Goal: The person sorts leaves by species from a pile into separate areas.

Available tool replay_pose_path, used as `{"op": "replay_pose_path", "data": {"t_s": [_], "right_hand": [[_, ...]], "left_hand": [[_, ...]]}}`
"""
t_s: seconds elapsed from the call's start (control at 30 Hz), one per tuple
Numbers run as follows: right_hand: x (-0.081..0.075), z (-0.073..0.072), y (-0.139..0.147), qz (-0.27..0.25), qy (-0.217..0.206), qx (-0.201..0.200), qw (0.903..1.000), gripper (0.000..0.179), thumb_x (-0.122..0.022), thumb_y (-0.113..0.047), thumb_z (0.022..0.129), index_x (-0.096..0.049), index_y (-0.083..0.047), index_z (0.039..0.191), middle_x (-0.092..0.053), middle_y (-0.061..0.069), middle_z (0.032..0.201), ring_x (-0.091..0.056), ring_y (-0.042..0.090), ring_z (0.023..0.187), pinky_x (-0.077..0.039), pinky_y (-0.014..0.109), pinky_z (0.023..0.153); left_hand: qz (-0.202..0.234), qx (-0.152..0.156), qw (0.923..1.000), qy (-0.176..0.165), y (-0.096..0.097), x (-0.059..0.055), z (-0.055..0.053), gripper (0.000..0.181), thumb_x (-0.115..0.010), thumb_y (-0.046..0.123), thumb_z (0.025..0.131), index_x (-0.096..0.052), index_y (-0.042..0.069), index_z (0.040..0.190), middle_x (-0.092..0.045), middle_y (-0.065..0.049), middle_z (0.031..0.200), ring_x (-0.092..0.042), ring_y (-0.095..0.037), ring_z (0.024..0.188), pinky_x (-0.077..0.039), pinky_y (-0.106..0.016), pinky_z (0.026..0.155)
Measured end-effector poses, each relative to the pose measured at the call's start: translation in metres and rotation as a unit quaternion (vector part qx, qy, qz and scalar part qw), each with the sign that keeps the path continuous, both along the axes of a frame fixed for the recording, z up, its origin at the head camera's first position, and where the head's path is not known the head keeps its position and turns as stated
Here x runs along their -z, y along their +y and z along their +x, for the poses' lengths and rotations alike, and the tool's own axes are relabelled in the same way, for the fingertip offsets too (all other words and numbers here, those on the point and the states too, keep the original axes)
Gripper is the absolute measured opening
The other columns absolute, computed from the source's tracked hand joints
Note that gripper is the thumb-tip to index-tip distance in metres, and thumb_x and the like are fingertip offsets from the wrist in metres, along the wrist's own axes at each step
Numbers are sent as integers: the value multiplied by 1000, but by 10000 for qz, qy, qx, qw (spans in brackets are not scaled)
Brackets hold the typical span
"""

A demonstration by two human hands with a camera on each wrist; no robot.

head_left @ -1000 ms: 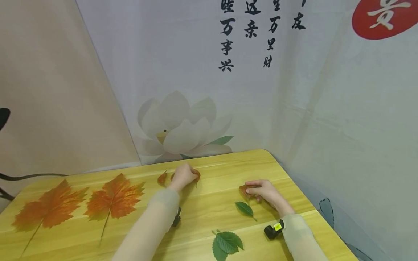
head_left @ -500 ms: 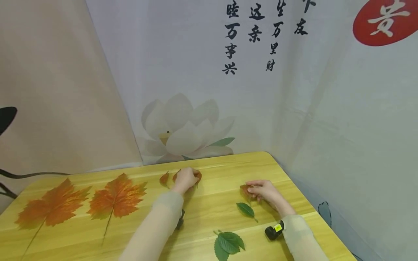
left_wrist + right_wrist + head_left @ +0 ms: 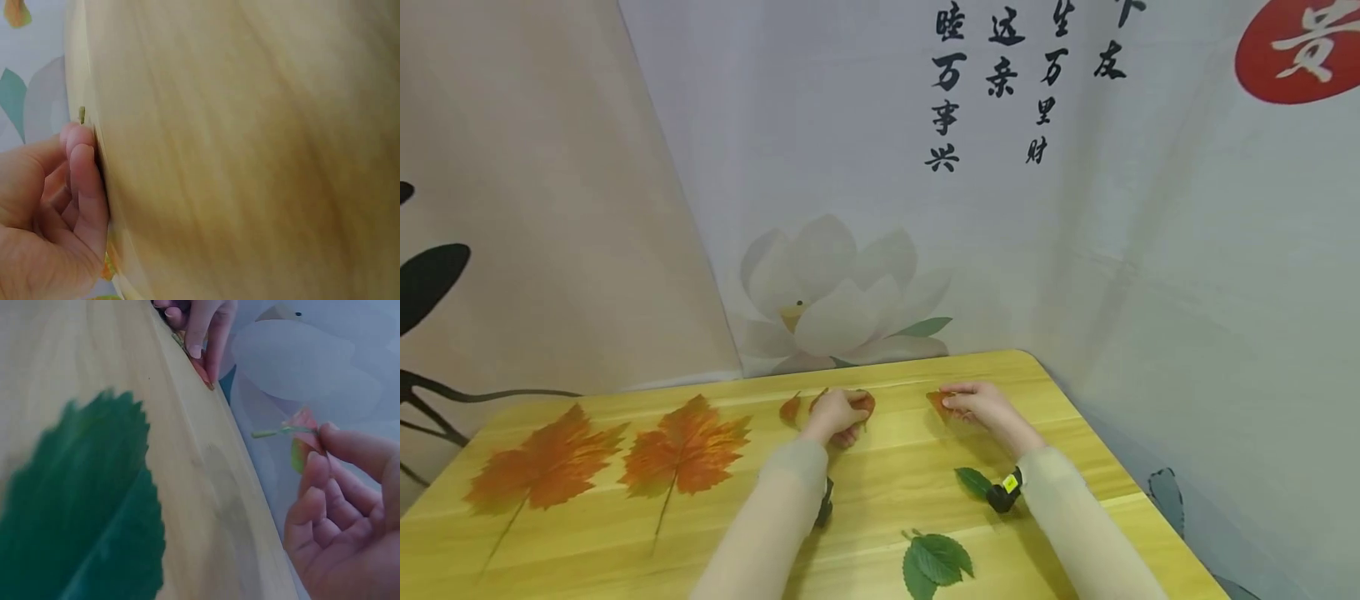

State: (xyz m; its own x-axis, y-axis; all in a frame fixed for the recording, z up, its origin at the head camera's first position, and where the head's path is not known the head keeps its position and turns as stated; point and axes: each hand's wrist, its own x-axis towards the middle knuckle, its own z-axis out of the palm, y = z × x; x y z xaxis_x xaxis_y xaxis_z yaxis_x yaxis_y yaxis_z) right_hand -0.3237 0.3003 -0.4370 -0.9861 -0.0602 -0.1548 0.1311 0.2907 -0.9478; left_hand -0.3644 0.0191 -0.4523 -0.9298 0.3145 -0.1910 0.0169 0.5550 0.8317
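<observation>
In the head view my left hand (image 3: 837,414) is at the far side of the table, its thumb and finger pinching a small red leaf (image 3: 867,405). A short stem (image 3: 82,114) sticks out past those fingertips in the left wrist view. My right hand (image 3: 988,408) holds another small reddish-orange leaf (image 3: 937,403) between thumb and fingers, above the table to the right. Its green stem (image 3: 269,434) points away from the fingers in the right wrist view. Left of my left hand lies a third small red leaf (image 3: 790,409); one more red leaf is partly hidden behind that hand.
Two large orange maple leaves (image 3: 687,447) (image 3: 553,458) lie on the left of the wooden table (image 3: 820,533). A green leaf (image 3: 973,482) lies partly behind the right wrist camera (image 3: 1002,495). Overlapping green leaves (image 3: 938,560) lie nearer. A printed curtain (image 3: 850,167) hangs behind.
My right hand has moved away from me and left with its leaf, past the single green leaf. My left hand stays at its leaf, its fingers slightly turned. The head view has shifted a little.
</observation>
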Motion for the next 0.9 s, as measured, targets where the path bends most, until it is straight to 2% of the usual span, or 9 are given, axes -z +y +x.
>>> {"op": "replay_pose_path", "data": {"t_s": [0.2, 0.53, 0.67, 0.9], "right_hand": [[-5, -16, -14, 57, 126, 35, 9999, 42, -67, -15, 91, -60, -1, 131, -68, 4, 96, -56, 17, 73, -46, 31, 65], [-19, -35, -36, 341, 417, -4, 9985, 37, -68, -15, 90, -65, -5, 126, -69, 2, 90, -56, 13, 68, -49, 40, 72], [-16, -41, -45, 311, 505, -21, 9982, 35, -68, -13, 90, -65, -4, 124, -69, 1, 85, -55, 13, 65, -49, 39, 68], [-1, -51, -54, 244, 554, -57, 9982, 36, -66, -6, 90, -62, 6, 124, -67, -1, 82, -44, 8, 55, -40, 27, 56]], "left_hand": [[274, -59, 9994, -189, -2, 0, 0, 53, -64, 12, 94, -47, 8, 144, -62, -13, 57, -53, -13, 38, -51, -28, 43], [320, -163, 9991, -234, -1, 2, -1, 53, -65, 13, 94, -48, 8, 144, -61, -11, 55, -53, -13, 39, -52, -29, 43], [349, -189, 9989, -259, -4, 2, 1, 52, -65, 12, 94, -48, 8, 143, -62, -12, 56, -52, -13, 38, -51, -28, 42], [296, -184, 9993, -159, -4, 0, 4, 52, -66, 11, 93, -49, 7, 142, -62, -13, 58, -53, -13, 39, -51, -28, 42]]}}
